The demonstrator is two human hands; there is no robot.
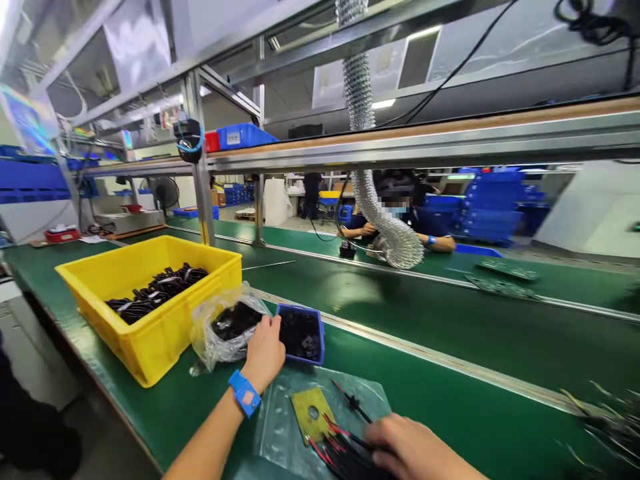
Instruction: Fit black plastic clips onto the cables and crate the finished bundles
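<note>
My left hand (265,350), with a blue wrist strap (245,393), is at the left edge of a small blue bin (301,333) of black parts, beside a clear plastic bag (227,327) of black pieces. Its fingertips are bent; what they hold, if anything, is hidden. My right hand (395,443) is closed on black cables (350,457) with red ends, lying on a clear plastic sheet (280,427). A yellowish square plate (313,412) with a round hole lies beside the red ends.
A large yellow bin (145,360) with bundled black cables stands at the left. Loose wires (610,427) lie at the right edge. A silvery flexible duct (367,193) hangs over the green bench (450,400). Across it sits a person (435,223) near circuit boards (505,270).
</note>
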